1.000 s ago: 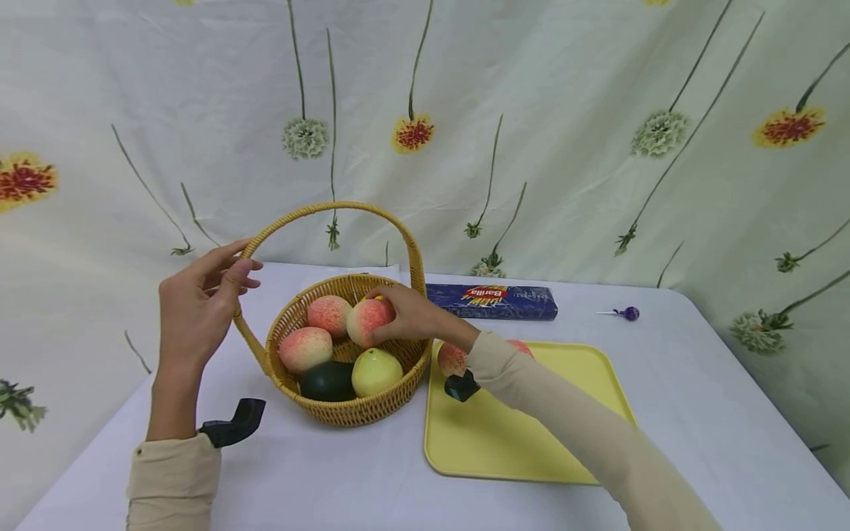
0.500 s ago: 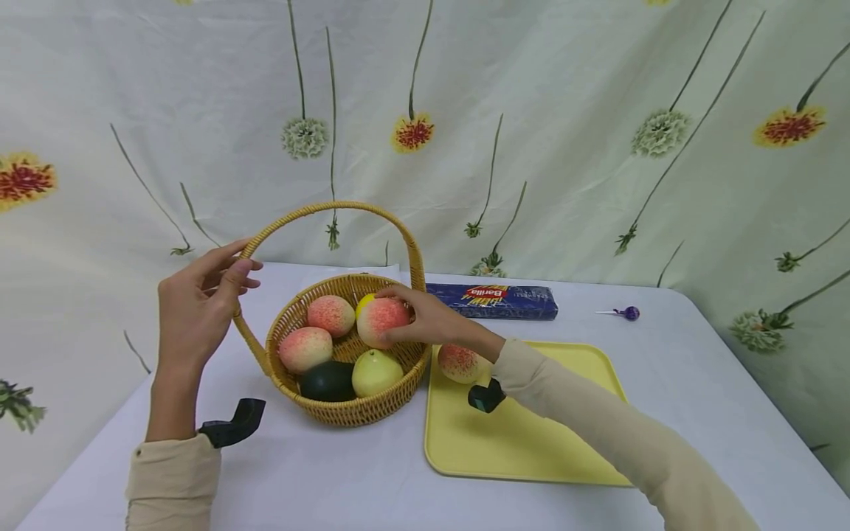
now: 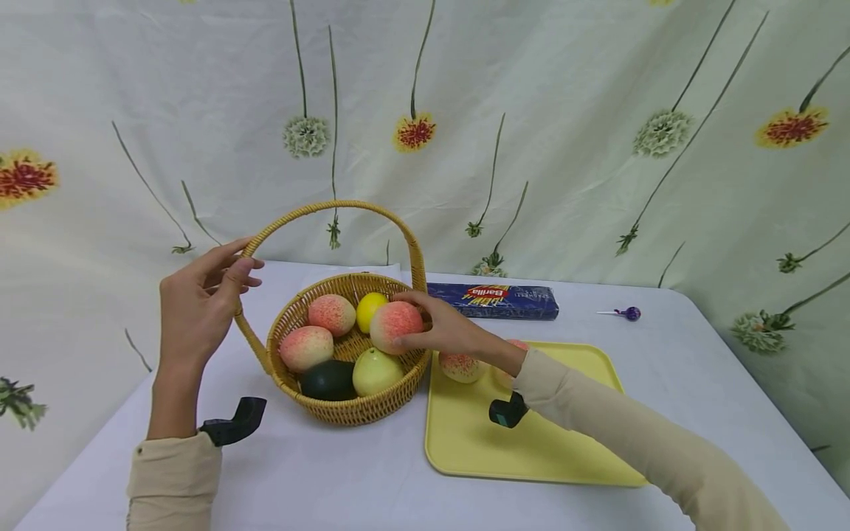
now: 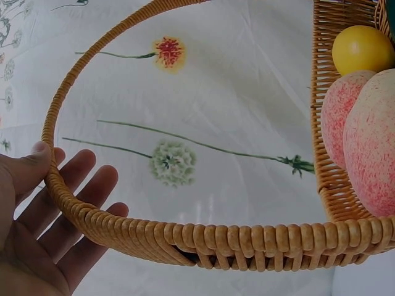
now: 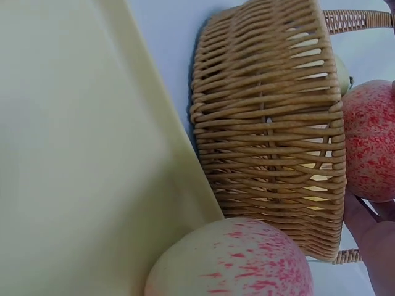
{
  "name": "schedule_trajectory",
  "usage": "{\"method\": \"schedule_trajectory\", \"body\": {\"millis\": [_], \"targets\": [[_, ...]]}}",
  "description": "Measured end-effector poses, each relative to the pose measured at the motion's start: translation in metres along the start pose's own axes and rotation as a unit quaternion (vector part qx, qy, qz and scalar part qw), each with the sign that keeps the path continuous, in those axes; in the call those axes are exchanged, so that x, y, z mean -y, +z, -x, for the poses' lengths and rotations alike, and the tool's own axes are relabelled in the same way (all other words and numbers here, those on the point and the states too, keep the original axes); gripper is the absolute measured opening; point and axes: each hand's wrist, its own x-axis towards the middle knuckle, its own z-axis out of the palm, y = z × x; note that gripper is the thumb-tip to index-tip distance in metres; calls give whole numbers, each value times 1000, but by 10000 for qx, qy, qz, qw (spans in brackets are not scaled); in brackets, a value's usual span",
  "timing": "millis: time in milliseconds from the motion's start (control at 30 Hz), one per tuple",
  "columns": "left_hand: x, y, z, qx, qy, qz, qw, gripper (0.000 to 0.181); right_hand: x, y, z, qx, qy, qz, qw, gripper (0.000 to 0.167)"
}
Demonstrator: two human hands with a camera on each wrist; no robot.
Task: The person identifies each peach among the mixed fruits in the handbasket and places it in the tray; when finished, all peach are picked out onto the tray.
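Observation:
My left hand point(image 3: 199, 306) holds the left side of the wicker basket's handle point(image 3: 335, 204), thumb on one side and fingers behind it, as the left wrist view shows. Over the right part of the basket point(image 3: 352, 414), my right hand point(image 3: 445, 324) grips a pink and cream peach point(image 3: 393, 328) from its right side. Inside the basket sit two more peaches point(image 3: 305, 349), a yellow lemon-like fruit point(image 3: 370, 311), a pale green round fruit point(image 3: 377, 372) and a dark green oval one point(image 3: 328, 380). In the right wrist view the gripped peach point(image 5: 370, 142) is just past the basket rim.
A yellow tray point(image 3: 524, 450) stands right of the basket, with two peaches point(image 3: 460, 367) at its far left, one partly behind my right wrist. Behind it lies a blue Barilla pasta pack point(image 3: 524, 302). A purple lollipop point(image 3: 631, 313) lies farther right. A floral cloth hangs behind.
My right hand has moved right with the peach, toward the basket's right rim, uncovering the yellow fruit. My left hand has kept its hold on the handle.

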Motion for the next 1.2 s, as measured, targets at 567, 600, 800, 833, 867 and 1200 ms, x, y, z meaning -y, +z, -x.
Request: {"method": "schedule_trajectory", "body": {"millis": [567, 600, 800, 833, 867, 1200], "targets": [[0, 0, 0, -16, -14, -25, 10000, 33, 1, -6, 26, -196, 4, -834, 9963, 65], [0, 1, 0, -17, -24, -37, 10000, 33, 1, -6, 28, -204, 10, -905, 9957, 66], [1, 2, 0, -34, -81, -60, 9999, 33, -1, -9, 38, -226, 23, -1271, 9916, 68], [1, 2, -1, -37, -78, -65, 9999, 33, -1, -9, 39, -228, 33, -1308, 9911, 68], [1, 2, -1, -38, -73, -63, 9999, 33, -2, -9, 40, -229, 59, -1323, 9909, 67], [1, 1, 0, -36, -52, -25, 10000, 33, -4, -15, 55, -146, 121, -1268, 9917, 66]]}}
